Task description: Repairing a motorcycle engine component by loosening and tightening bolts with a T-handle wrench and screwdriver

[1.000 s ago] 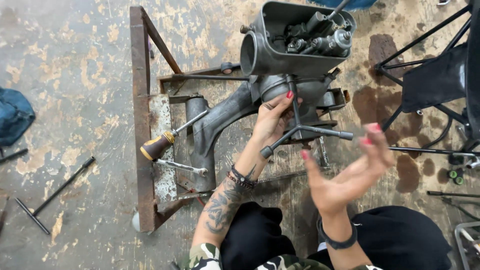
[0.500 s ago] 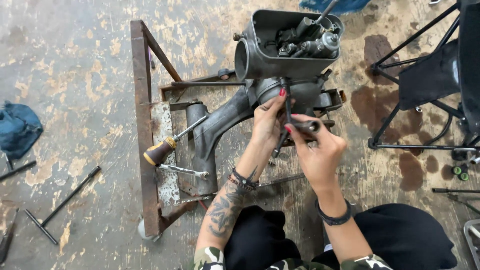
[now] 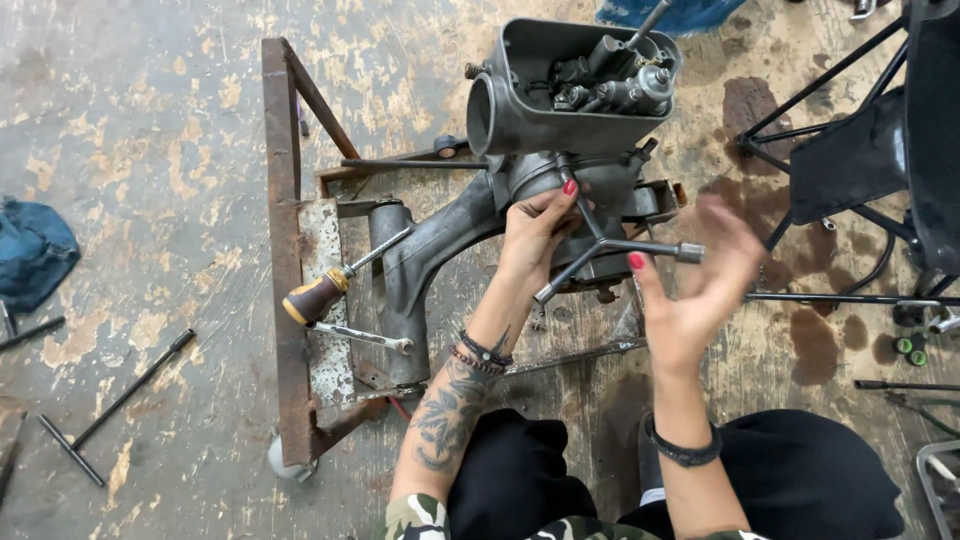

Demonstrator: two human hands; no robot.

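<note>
A grey metal engine case [image 3: 560, 100] sits on a rusty steel stand [image 3: 280, 250], its top open with valve parts showing. A three-armed socket wrench [image 3: 610, 245] stands on a bolt at the case's lower side. My left hand [image 3: 535, 230] rests on the wrench hub and the case, fingers loosely around the hub. My right hand [image 3: 700, 285] is open and blurred beside the wrench's right arm, thumb close to it, not gripping.
A brown-handled screwdriver [image 3: 320, 292] and a spanner [image 3: 365, 338] lie on the stand's plate. A T-handle wrench [image 3: 110, 405] lies on the stained concrete floor at left, near a blue cloth [image 3: 35, 250]. A black folding frame [image 3: 860, 170] stands at right.
My right hand gripped the wrench arm half a second ago and has now come off it, open, to the right. The wrench arms have turned. My left hand stays at the hub.
</note>
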